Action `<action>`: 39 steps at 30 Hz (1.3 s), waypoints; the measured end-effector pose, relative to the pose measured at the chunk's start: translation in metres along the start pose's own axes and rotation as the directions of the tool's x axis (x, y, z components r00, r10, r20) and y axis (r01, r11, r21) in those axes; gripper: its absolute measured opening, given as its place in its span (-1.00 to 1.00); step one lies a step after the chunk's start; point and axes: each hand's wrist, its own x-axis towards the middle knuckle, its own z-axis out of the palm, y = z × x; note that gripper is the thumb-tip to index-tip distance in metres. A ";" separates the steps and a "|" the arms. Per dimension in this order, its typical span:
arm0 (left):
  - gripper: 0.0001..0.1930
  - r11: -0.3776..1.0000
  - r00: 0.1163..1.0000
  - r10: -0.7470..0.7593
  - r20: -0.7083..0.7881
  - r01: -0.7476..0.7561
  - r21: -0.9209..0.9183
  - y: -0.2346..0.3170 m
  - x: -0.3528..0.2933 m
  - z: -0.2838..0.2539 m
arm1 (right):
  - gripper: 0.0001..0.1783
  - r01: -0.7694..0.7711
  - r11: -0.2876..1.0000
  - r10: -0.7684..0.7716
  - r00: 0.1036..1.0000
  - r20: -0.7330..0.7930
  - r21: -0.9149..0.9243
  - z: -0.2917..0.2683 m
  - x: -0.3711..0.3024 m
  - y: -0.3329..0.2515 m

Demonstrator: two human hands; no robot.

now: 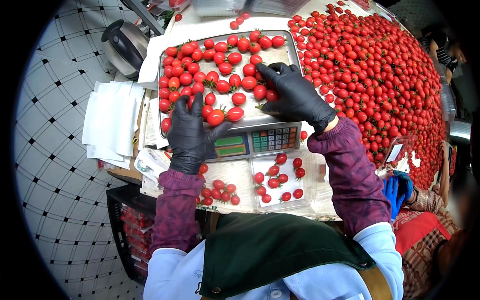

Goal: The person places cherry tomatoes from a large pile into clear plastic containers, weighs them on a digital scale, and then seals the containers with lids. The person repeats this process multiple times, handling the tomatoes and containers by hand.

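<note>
Small red cherry tomatoes (185, 78), several with green stems, lie spread over the metal pan (280, 55) of a digital scale. My left hand (187, 142), in a black glove, is over the pan's near left corner, fingers apart and touching tomatoes there. At the pan's right side, my right hand (298, 95), also black-gloved, has its thumb and fingers spread around a couple of tomatoes (259, 91); I see no firm grip. The scale's keypad (274, 140) and display (230, 145) face me below the pan.
A large heap of tomatoes (370, 70) covers the right side. Near me are a clear plastic box (307, 192) with tomatoes on a white liner, and loose tomatoes (218, 193). White sheets (111, 120), a kettle (125, 47) and a black crate (117, 210) stand left. A co-worker's blue-gloved hand (395, 192) is right.
</note>
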 end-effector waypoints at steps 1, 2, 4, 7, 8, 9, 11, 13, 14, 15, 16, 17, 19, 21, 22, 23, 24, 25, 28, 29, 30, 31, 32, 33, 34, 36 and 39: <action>-0.07 0.996 0.993 0.089 -0.082 -0.091 -0.015 -0.003 0.003 0.004 | -0.12 0.006 0.999 -0.006 1.000 0.023 0.036 0.002 0.003 -0.003; -0.06 0.995 0.993 0.095 -0.063 -0.097 -0.026 -0.004 0.007 0.006 | -0.14 0.025 0.997 -0.027 0.999 0.024 0.076 0.006 0.006 -0.006; -0.04 0.993 0.994 0.110 -0.022 -0.111 -0.048 0.002 0.016 0.009 | -0.17 0.060 0.986 -0.064 0.998 0.020 0.157 0.012 0.010 -0.011; -0.05 0.990 0.995 0.098 0.003 -0.097 -0.101 0.009 0.020 0.018 | -0.24 0.104 0.927 -0.125 0.991 0.035 0.360 0.020 0.013 -0.017; -0.06 0.988 0.993 0.121 -0.018 -0.122 -0.098 0.011 0.021 0.019 | -0.25 0.106 0.916 -0.125 0.992 0.024 0.387 0.022 0.013 -0.016; -0.10 0.978 0.995 0.098 0.014 -0.093 -0.187 0.013 0.021 0.019 | -0.25 0.122 0.877 -0.139 0.990 0.004 0.465 0.023 0.013 -0.014; -0.12 0.943 0.987 0.151 -0.049 -0.158 -0.292 0.015 0.020 0.027 | -0.26 0.155 0.775 -0.166 0.985 -0.039 0.613 0.025 0.013 -0.011; -0.16 0.867 0.988 0.145 -0.047 -0.150 -0.476 0.021 0.018 0.035 | -0.23 0.010 0.634 -0.138 0.985 0.100 0.774 0.021 0.015 -0.016; -0.19 0.844 0.989 0.136 -0.061 -0.148 -0.516 0.023 0.019 0.035 | -0.22 -0.070 0.551 -0.134 0.976 0.170 0.832 0.016 0.016 -0.020; -0.21 0.819 0.989 0.127 -0.075 -0.147 -0.554 0.024 0.019 0.034 | -0.21 -0.264 0.259 -0.086 0.952 0.294 0.929 0.011 0.016 -0.024; -0.23 0.793 0.989 0.117 -0.089 -0.147 -0.591 0.025 0.020 0.033 | -0.23 -0.275 0.197 -0.072 0.953 0.294 0.941 0.008 0.016 -0.025; -0.22 0.773 0.984 0.138 -0.113 -0.178 -0.608 0.023 0.019 0.035 | -0.25 -0.284 0.134 -0.060 0.954 0.294 0.949 0.005 0.016 -0.024; -0.22 0.728 0.988 0.131 -0.083 -0.153 -0.669 0.026 0.017 0.029 | -0.23 -0.294 0.032 -0.043 0.954 0.296 0.955 0.001 0.013 -0.024; -0.23 0.711 0.980 0.169 -0.103 -0.193 -0.676 0.035 0.011 0.016 | -0.21 -0.217 0.098 -0.043 0.974 0.222 0.971 -0.007 0.003 -0.026; -0.23 0.719 0.969 0.207 -0.135 -0.245 -0.651 0.043 0.002 0.006 | -0.21 -0.180 0.129 -0.045 0.981 0.187 0.975 -0.010 -0.006 -0.028; -0.23 0.721 0.954 0.246 -0.172 -0.299 -0.625 0.050 -0.008 0.001 | -0.17 -0.183 0.119 -0.072 0.979 0.193 0.976 -0.015 -0.019 -0.028; -0.24 0.705 0.950 0.260 -0.174 -0.310 -0.638 0.058 -0.020 0.002 | -0.17 -0.145 0.213 -0.054 0.986 0.160 0.966 -0.017 -0.037 -0.028; -0.25 0.689 0.949 0.268 -0.165 -0.309 -0.656 0.069 -0.035 0.003 | -0.18 -0.192 0.204 -0.025 0.979 0.201 0.960 -0.021 -0.059 -0.030; -0.32 0.565 0.960 0.276 -0.037 -0.194 -0.802 0.083 -0.085 0.032 | -0.25 -0.384 0.127 0.063 0.923 0.379 0.914 -0.012 -0.120 -0.030; -0.35 0.581 0.955 0.296 0.020 -0.163 -0.797 0.083 -0.101 0.042 | -0.27 -0.413 0.154 0.086 0.910 0.404 0.897 -0.003 -0.139 -0.028; -0.38 0.604 0.948 0.309 0.078 -0.132 -0.786 0.083 -0.117 0.053 | -0.29 -0.440 0.178 0.103 0.898 0.428 0.880 0.009 -0.156 -0.024; -0.40 0.557 0.937 0.318 0.144 -0.062 -0.828 0.081 -0.132 0.067 | -0.34 -0.443 0.192 0.127 0.896 0.426 0.876 0.021 -0.172 -0.023; -0.41 0.567 0.916 0.335 0.221 -0.009 -0.823 0.082 -0.140 0.068 | -0.37 -0.383 0.431 0.098 0.920 0.380 0.817 0.025 -0.181 -0.023; -0.42 0.620 0.897 0.378 0.228 -0.062 -0.782 0.081 -0.141 0.068 | -0.37 -0.407 0.483 0.110 0.907 0.408 0.775 0.025 -0.188 -0.025; -0.43 0.668 0.877 0.419 0.236 -0.121 -0.735 0.081 -0.141 0.066 | -0.37 -0.425 0.535 0.122 0.894 0.431 0.730 0.026 -0.193 -0.026; -0.44 0.696 0.807 0.467 0.362 -0.083 -0.713 0.078 -0.137 0.056 | -0.34 -0.394 0.582 0.079 0.898 0.433 0.711 0.030 -0.196 -0.024; -0.47 0.697 0.816 0.485 0.314 -0.143 -0.703 0.066 -0.115 0.037 | -0.31 -0.251 0.733 -0.013 0.924 0.382 0.632 0.029 -0.190 -0.025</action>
